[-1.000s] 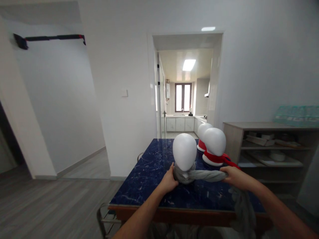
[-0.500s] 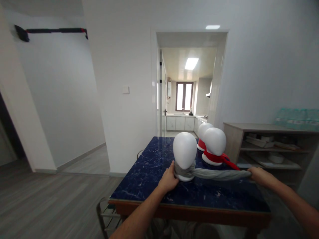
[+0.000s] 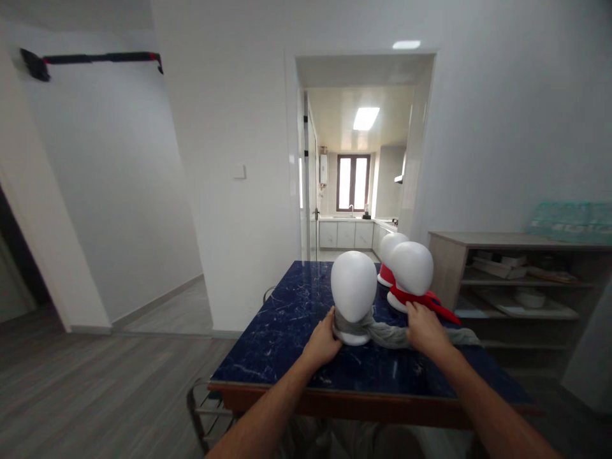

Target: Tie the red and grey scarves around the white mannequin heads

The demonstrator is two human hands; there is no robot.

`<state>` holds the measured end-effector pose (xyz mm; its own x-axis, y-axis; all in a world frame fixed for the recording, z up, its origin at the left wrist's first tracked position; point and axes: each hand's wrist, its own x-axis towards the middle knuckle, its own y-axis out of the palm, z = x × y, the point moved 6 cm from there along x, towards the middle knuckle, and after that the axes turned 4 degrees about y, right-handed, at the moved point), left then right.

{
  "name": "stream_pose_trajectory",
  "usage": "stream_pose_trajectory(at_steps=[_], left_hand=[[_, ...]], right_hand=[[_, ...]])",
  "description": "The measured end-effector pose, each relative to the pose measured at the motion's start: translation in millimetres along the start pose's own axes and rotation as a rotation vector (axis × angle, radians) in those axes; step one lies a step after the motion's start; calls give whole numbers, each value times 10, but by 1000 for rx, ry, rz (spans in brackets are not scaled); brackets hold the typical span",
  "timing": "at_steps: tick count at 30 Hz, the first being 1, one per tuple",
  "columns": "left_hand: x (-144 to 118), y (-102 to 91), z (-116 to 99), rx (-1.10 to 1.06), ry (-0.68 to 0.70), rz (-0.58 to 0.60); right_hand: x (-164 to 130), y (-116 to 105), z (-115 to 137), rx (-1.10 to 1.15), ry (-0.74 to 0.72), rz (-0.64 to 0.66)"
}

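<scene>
A white mannequin head (image 3: pixel 354 287) stands upright on the table, a grey scarf (image 3: pixel 389 335) wrapped round its neck. My left hand (image 3: pixel 325 341) is closed on the scarf at the left side of that neck, its far fingers partly hidden. The scarf's loose length runs right across the tabletop, and its end lies beyond my right hand (image 3: pixel 426 328). That hand is over the middle of this length, fingers stretched forward and apart from the end. Just behind it stands a second mannequin head (image 3: pixel 412 268) with a red scarf (image 3: pixel 442 310) round its neck.
A third mannequin head (image 3: pixel 393 242) with red cloth at its neck is farther back. All stand on a blue marbled table (image 3: pixel 272 347). A shelf unit (image 3: pixel 516 239) carrying bottles (image 3: pixel 568 220) is at the right. A metal rack (image 3: pixel 208 408) stands by the table's left corner.
My right hand has let go of the scarf's end and moved left toward the head. The scarf, stretched taut before, now lies slack on the table. My left hand stays in place.
</scene>
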<state>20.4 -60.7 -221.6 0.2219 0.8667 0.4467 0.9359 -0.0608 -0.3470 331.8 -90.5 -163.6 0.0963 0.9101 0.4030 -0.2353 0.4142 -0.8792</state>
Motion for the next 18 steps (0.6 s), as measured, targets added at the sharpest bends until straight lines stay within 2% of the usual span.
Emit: stream_pose_trajectory(at_steps=[1,4,6,9,12,15,18], left_hand=[[-1,2,-2,-6,2,0],[0,6,21,-29,20,0],[7,9,57,2,48,7],[19,12,101,84,100,31],[20,-1,96,92,120,40],[0,5,22,39,121,77],[-47,59,-96,-18,143,176]], right_hand=[[-2,124,233,162,-63,14],[9,447,800,717,-105,78],[40,547,1036,906,-92,29],[68,562,1193,872,-35,-77],[22,541,1222,740,20,-45],[-81,484,1131,693,42,-17],[-176,393,932,671,60,-35]])
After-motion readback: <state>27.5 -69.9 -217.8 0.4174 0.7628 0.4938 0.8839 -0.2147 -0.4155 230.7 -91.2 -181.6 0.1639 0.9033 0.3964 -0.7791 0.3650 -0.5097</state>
